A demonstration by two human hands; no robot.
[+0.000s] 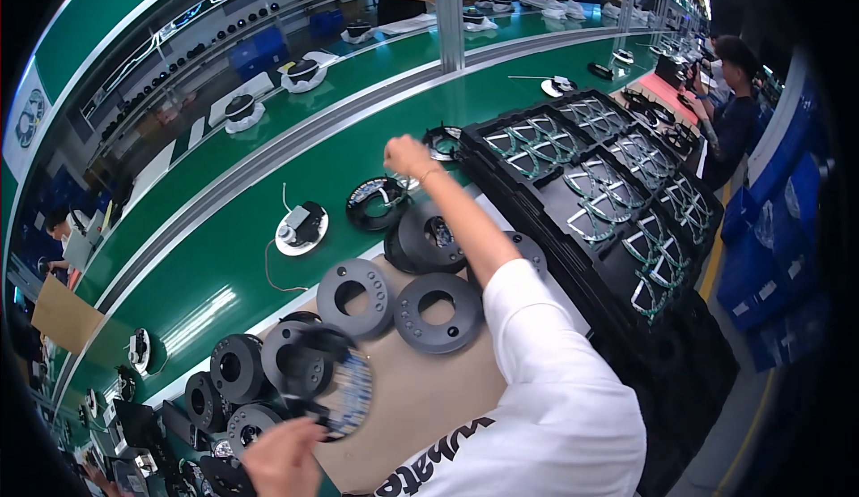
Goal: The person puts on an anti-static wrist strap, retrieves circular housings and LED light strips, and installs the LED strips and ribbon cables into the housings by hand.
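My left hand (pixel 284 459) is at the lower left, its fingers closed on the edge of a black ring-shaped part (pixel 351 400) with a pale, segmented strip along one side. The ring is tilted and blurred by motion. My right arm reaches far across the bench. My right hand (pixel 408 157) is closed in a fist above the green surface, and anything inside it is hidden. Just below that hand lies a black ring housing (pixel 365 214) with pale parts inside. Another black ring (pixel 442 143) lies beside it, near the tray.
Several dark grey ring covers (pixel 437 336) lie on brown board (pixel 447 399) and the green bench (pixel 192 264). A black tray (pixel 528 195) of green-and-white curved strips stands at right. A white disc with a wired module (pixel 302 239) lies left of centre. Another person (pixel 738 94) sits at far right.
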